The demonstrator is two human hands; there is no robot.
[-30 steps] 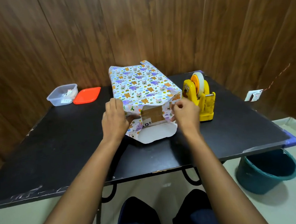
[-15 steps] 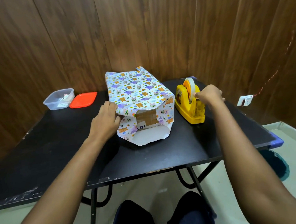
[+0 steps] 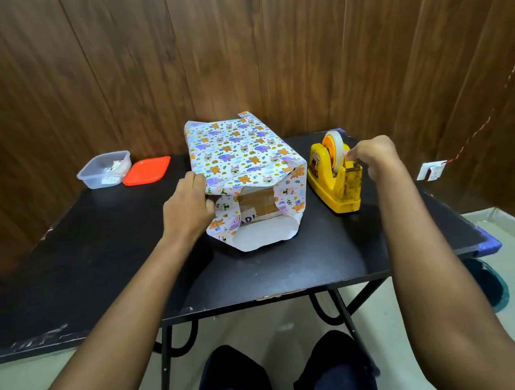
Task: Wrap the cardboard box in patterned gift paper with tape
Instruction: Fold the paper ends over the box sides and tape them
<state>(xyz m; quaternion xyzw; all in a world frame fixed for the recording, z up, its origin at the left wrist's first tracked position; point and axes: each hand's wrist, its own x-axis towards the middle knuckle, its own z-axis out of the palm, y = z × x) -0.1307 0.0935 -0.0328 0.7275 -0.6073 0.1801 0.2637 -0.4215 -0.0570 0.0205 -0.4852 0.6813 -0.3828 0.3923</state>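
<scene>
Right hand (image 3: 372, 156) pinched at the tape (image 3: 337, 149) where it leaves the roll, fingertips closed above the cutter of the yellow tape dispenser (image 3: 336, 180); whether a free end is actually caught between them cannot be told, too small to see. Left hand (image 3: 187, 206) pressed flat-fingered against the near left corner of the cardboard box (image 3: 255, 202), clamping the left side flap of the patterned gift paper (image 3: 241, 153) inward, thumb tucked under the fold.

Box in the middle of the black counter (image 3: 102, 260), top and sides already covered, near end not yet closed: brown cardboard showing between the two side flaps, bottom flap lying white side up on the counter toward the body. Dispenser just beside the box on its right, not touching.

Probably the step in hand: drawing off a strip to fix the end folds. Best done by pulling out in a straight line, then down across the serrated edge for a clean tear, short enough to handle one-handed. No slackening of the left grip meanwhile, or the crease springs open. Sticky side kept off the fingers and off the print. Right flap likely to need folding in before the strip goes across both.

Clear plastic tub (image 3: 105, 169) and orange lid (image 3: 146, 171) at the far left, well apart.
</scene>
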